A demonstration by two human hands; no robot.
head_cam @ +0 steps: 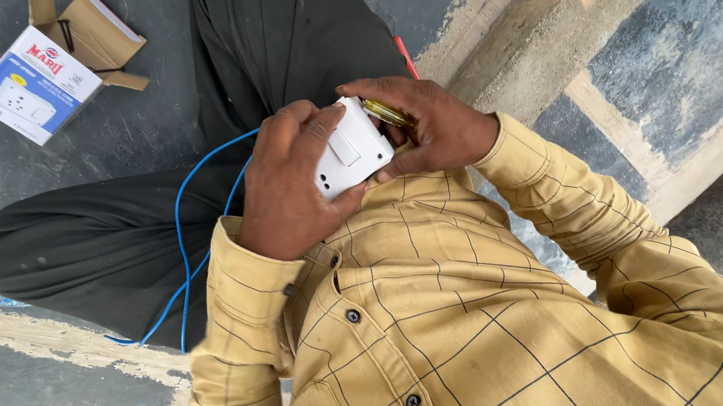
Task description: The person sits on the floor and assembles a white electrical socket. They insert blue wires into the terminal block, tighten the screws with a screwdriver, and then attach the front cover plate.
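I sit cross-legged in black trousers and a yellow checked shirt. My left hand grips a white switch box over my lap, thumb across its top. My right hand presses against the box's right side and holds a yellowish translucent tool handle between its fingers. A blue wire runs from under my left hand down over my left leg to the floor. A thin red piece sticks out beyond my right hand; what it belongs to is hidden.
A blue and white product carton lies on the dark worn floor at the upper left, with an opened brown cardboard insert beside it. A raised concrete step runs diagonally on the right.
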